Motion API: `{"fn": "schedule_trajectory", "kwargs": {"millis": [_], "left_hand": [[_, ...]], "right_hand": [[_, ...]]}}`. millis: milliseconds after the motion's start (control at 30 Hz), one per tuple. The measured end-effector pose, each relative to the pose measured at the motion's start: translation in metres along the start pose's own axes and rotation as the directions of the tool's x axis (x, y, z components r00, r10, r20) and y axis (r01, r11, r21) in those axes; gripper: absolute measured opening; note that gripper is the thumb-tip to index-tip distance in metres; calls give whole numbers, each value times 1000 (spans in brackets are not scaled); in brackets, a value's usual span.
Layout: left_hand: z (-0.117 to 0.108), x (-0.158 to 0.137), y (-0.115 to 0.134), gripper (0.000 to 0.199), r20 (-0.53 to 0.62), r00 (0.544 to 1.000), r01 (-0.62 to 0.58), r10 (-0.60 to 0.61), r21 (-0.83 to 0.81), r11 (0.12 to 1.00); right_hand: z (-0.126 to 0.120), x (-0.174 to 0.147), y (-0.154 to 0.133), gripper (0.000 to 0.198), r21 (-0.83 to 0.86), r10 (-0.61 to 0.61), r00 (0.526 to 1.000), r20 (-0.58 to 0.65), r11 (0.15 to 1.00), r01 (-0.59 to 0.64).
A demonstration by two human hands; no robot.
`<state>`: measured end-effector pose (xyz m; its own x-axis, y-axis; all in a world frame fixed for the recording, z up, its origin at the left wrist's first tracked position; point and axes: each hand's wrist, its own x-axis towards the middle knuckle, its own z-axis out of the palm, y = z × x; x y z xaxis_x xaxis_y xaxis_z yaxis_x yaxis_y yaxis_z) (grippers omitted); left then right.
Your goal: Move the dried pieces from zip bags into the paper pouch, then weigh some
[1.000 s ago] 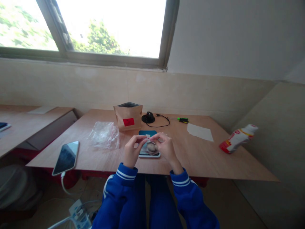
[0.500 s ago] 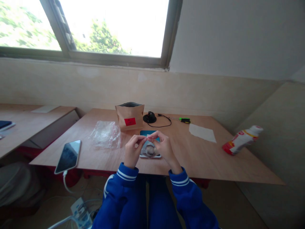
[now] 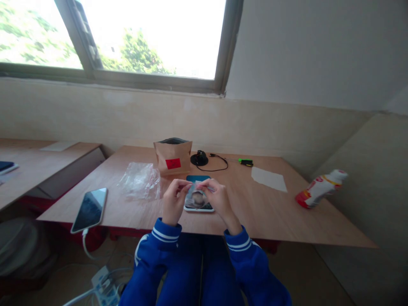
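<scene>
A small clear plastic bag [image 3: 196, 198] with something roundish and greyish-brown inside hangs between my hands. My left hand [image 3: 174, 201] pinches its upper left edge between thumb and fingertips. On the other side, my right hand [image 3: 219, 198] is closed in a pinch at the upper right edge. Below and behind the bag lies a flat device [image 3: 198, 178] with a blue back part and a white rim, largely covered by the bag and my hands. What exactly is in the bag cannot be made out.
A brown paper pouch [image 3: 174, 155] stands open behind my hands. Clear plastic bags [image 3: 138, 180] and a phone [image 3: 89, 210] on a cable lie left. Further back are a black round-based object [image 3: 199, 158] and green-black tools [image 3: 245, 162]. White paper [image 3: 269, 179] and a tilted bottle [image 3: 320, 188] are right.
My hands have moved slightly apart, the left one outward. The bag's top, earlier pinched where the fingertips met, now spreads between them. The view has shifted a little.
</scene>
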<state>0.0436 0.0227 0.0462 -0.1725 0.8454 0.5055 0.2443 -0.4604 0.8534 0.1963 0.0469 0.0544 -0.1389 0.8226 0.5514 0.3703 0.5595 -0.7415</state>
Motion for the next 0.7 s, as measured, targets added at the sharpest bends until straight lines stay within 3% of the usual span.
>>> {"fn": "schedule_trajectory", "kwargs": {"millis": [133,233,400,700], "left_hand": [[-3,-1,1,20,109,994,25,-27,13,1000],[-3,-2,4,22,152,988,-1,-6,44,999],[-2,-1,3,20,-5,1000,-1,1,89,996],[-20,2,1,21,-100,994,58,-54,41,997]], "right_hand": [[0,-2,0,18,-204,-99,994,-35,975,90],[2,-3,-4,22,-309,-194,981,16,932,189],[5,-2,-6,13,-295,-238,967,94,921,255],[7,-14,11,15,-274,-201,978,54,939,208]]}}
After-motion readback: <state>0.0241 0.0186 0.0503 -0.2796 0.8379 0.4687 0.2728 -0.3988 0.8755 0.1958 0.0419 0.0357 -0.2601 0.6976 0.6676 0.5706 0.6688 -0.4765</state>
